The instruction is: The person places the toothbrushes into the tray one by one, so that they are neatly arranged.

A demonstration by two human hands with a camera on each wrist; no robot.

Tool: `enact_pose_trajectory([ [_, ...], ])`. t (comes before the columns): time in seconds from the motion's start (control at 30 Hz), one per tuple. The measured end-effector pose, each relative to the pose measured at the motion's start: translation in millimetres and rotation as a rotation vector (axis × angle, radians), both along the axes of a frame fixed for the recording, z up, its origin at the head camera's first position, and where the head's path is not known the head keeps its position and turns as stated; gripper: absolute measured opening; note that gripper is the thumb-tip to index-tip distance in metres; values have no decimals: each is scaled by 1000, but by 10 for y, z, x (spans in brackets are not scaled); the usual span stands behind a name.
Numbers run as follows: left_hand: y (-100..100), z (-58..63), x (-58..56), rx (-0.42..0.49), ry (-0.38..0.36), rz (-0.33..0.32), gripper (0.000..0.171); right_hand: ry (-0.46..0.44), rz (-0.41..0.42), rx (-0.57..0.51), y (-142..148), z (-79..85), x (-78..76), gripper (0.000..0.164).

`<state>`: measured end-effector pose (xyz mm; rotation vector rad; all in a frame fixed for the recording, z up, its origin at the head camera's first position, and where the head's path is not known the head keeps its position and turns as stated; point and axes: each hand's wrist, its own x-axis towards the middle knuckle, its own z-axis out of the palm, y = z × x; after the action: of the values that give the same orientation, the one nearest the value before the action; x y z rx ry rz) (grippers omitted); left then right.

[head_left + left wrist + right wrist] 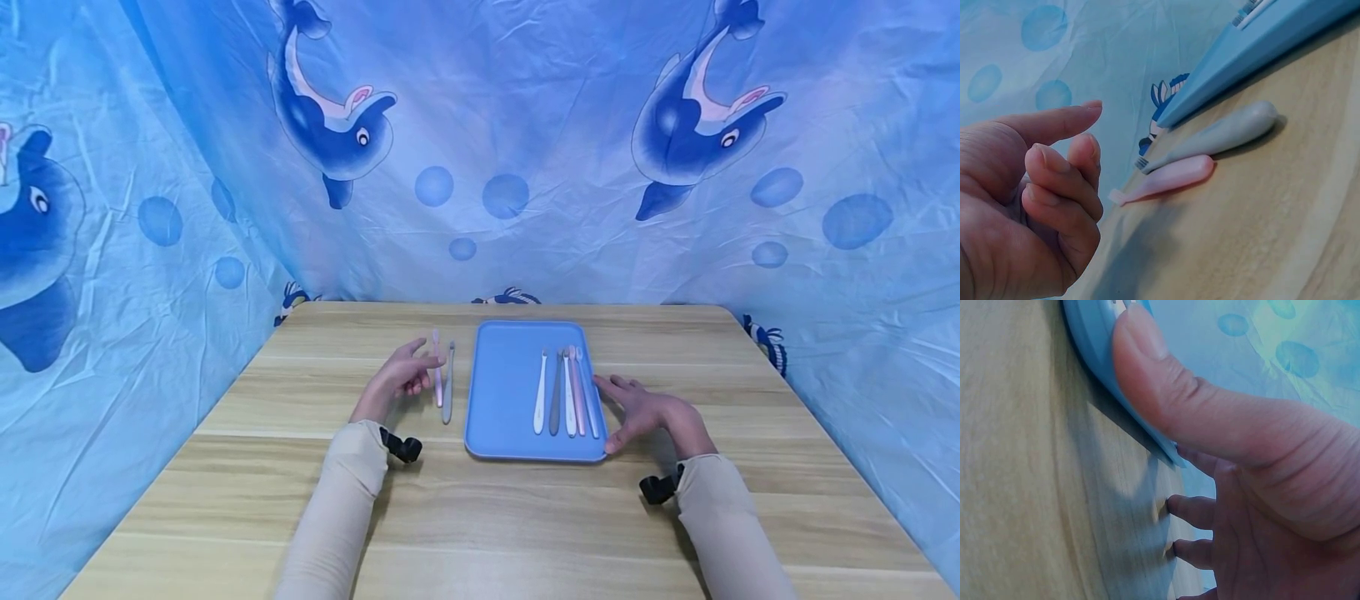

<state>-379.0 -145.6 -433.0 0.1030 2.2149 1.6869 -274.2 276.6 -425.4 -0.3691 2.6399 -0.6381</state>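
Note:
My left hand [403, 375] hovers at the left of two toothbrushes on the table, holding nothing. Its index finger is stretched out while the other fingers curl loosely, as the left wrist view shows. The nearer toothbrush is pink [1175, 175]; beside it lies a grey one [1229, 132], both with handles toward me. A blue tray [502, 392] lies to their right. On its right half several toothbrushes lie side by side: white [540, 400], grey [556, 400], white, pink and blue. My right hand [651, 418] touches the tray's right edge, thumb at the near corner, fingers spread.
The wooden table [465, 533] extends around the tray. Blue curtains with dolphins [465, 100] hang behind the table and along both sides. Black wrist cameras [405, 448] are strapped to both forearms.

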Motion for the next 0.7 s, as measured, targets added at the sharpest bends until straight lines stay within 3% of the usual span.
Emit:
enact_pose_trajectory([
  [0.7,3,-139,-26,-12,-51,20,91,-15,-21,13,-10,5,-17,131],
])
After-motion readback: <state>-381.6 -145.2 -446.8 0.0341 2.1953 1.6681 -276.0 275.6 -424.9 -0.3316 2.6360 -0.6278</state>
